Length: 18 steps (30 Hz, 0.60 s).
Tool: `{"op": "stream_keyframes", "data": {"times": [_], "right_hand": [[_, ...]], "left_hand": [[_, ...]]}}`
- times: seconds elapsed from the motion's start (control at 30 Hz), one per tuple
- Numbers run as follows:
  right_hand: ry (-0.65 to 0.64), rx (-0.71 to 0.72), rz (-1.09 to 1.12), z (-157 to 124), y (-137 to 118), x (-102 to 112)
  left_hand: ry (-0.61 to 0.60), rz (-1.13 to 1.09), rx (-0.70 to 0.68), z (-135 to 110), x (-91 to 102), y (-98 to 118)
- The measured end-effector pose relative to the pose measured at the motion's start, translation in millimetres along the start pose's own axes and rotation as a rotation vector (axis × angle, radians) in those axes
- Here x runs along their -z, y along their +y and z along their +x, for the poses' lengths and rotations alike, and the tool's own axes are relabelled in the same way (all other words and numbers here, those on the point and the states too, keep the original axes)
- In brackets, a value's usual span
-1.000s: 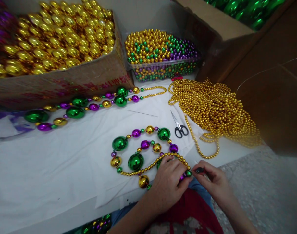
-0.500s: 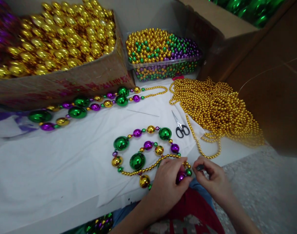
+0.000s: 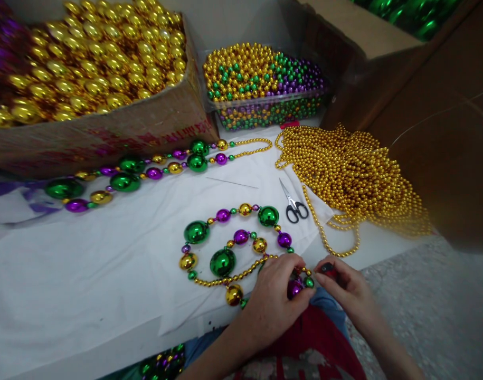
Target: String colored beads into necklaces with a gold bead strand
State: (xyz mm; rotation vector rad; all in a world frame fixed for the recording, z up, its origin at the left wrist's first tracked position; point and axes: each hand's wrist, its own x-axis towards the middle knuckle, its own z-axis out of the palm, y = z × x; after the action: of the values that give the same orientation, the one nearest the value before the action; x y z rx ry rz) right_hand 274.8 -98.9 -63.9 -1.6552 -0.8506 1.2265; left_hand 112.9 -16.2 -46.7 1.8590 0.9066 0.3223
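My left hand [image 3: 278,290] is closed on one end of a bead necklace [image 3: 223,262] of gold, green and purple beads. A green bead [image 3: 308,282] and a purple bead [image 3: 294,288] show beside its fingers. The rest of the necklace lies looped on the white cloth. Close on the right, my right hand [image 3: 346,285] is closed around a small red and black thing that looks like a lighter [image 3: 328,270], partly hidden by the fingers. Black-handled scissors [image 3: 294,207] lie open above my hands, and a long needle [image 3: 232,182] rests farther left.
Gold bead strands [image 3: 352,179] are heaped at the right. Another necklace [image 3: 125,182] stretches along the cardboard box [image 3: 106,129] of gold beads. A clear tub [image 3: 265,103] of small mixed beads stands at the back. White cloth [image 3: 86,274] covers the table.
The lighter has turned in my right hand, so its red body now shows. My left hand stays nearly in place on the necklace, with the green bead shifted slightly right.
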Motion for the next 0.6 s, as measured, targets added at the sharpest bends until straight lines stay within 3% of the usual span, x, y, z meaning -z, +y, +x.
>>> {"op": "stream_keyframes", "data": {"times": [0.27, 0.43, 0.6], "right_hand": [[-0.032, -0.186, 0.053, -10.8, 11.3, 8.4], [-0.021, -0.172, 0.145, -13.4, 12.0, 0.8], [0.075, -0.175, 0.224, -15.2, 17.5, -4.2]], "left_hand": [[0.029, 0.053, -0.064, 2.4, -0.9, 1.1], [0.036, 0.126, -0.128, 2.5, -2.3, 2.1], [0.044, 0.165, -0.143, 2.7, -5.1, 1.4]]}}
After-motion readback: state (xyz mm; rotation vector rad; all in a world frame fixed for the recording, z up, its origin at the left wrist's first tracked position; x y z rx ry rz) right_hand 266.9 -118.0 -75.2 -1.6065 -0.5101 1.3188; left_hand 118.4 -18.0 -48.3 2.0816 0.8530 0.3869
